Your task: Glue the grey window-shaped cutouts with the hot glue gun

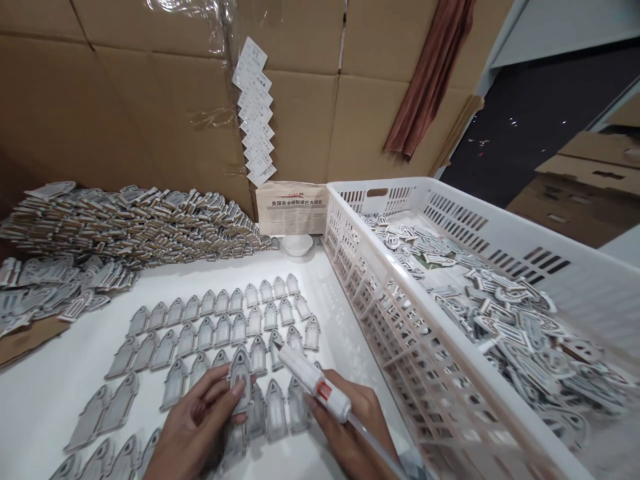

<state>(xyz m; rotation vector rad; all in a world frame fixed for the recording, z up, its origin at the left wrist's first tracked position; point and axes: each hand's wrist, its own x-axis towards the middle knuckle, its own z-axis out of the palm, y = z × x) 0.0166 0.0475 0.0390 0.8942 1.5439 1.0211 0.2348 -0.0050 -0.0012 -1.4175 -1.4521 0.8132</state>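
Note:
My left hand (193, 423) pinches a small grey arch-shaped cutout piece (241, 379) with a pointed top, holding it upright above the white table (345, 347). In my right hand (357, 417) is a white glue gun (313, 381) with an orange-red part on its side and a clear stick running out of its back. Its dark tip points up and left, just right of the held piece and apart from it. Under and around both hands lie rows of similar arch-shaped pieces (186, 340). My left hand covers some of them.
A white slotted plastic basket (400, 333) holding many loose cutouts (515, 320) stands along the right. At the back left is a large pile of stacked pieces (150, 227). A small white bowl (297, 245) sits before a newspaper (293, 212) against the cardboard wall (170, 113).

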